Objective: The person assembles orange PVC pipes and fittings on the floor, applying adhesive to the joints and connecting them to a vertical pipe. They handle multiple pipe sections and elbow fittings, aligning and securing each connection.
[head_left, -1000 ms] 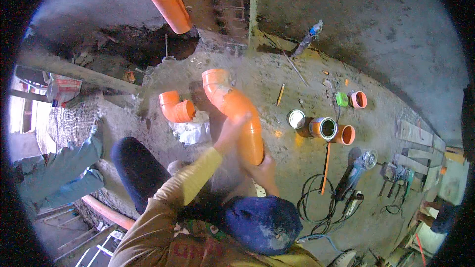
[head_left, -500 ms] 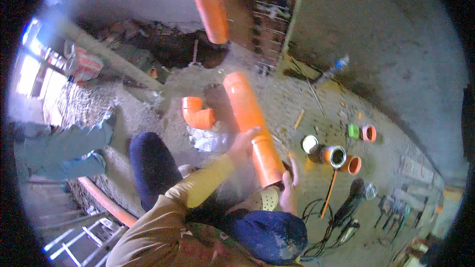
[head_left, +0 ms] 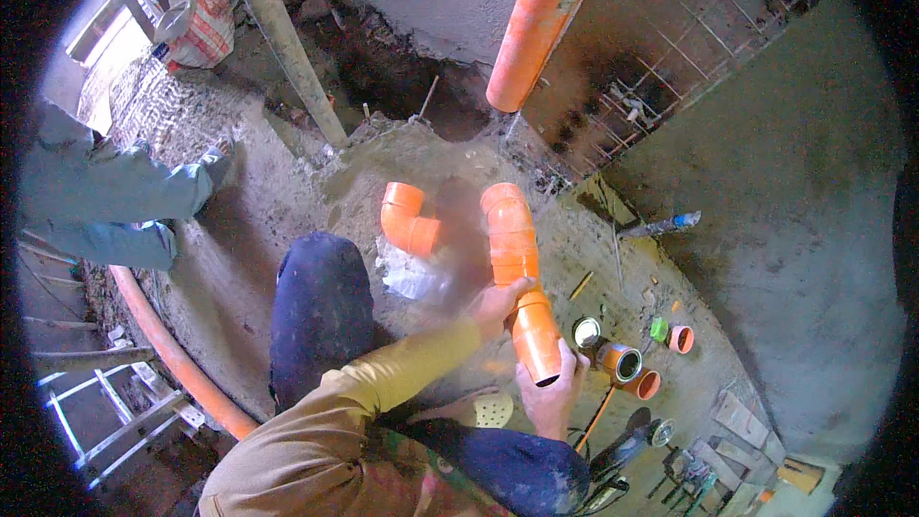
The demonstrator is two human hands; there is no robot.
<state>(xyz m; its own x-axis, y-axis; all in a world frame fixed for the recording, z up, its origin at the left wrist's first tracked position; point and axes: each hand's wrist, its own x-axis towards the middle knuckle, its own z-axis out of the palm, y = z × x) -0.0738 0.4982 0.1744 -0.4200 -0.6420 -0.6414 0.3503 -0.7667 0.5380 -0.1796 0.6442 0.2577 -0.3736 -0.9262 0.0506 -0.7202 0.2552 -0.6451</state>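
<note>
Both hands hold an orange plastic pipe piece (head_left: 514, 254) made of joined socketed sections, slightly bent and tilted, its dark open end toward me. My left hand (head_left: 500, 306) is closed round its middle, by the collar. Near the lower end my right hand (head_left: 553, 388) wraps the pipe from the right side. An orange elbow fitting (head_left: 410, 220) stands on the dusty floor to the left, beside a crumpled whitish bag (head_left: 414, 278).
A large orange pipe (head_left: 546, 24) slants down from above near a dark pit (head_left: 421, 86). At right are an open can (head_left: 622, 362), orange pipe ends (head_left: 681, 339) and a grinder-like tool (head_left: 659, 433). Another person's legs (head_left: 105, 187) show at left, above a ladder (head_left: 124, 412).
My view has turned, so the surroundings appear shifted. The held pipe piece now looks shorter and bent, with its near end turned toward me. Both hands still grip it.
</note>
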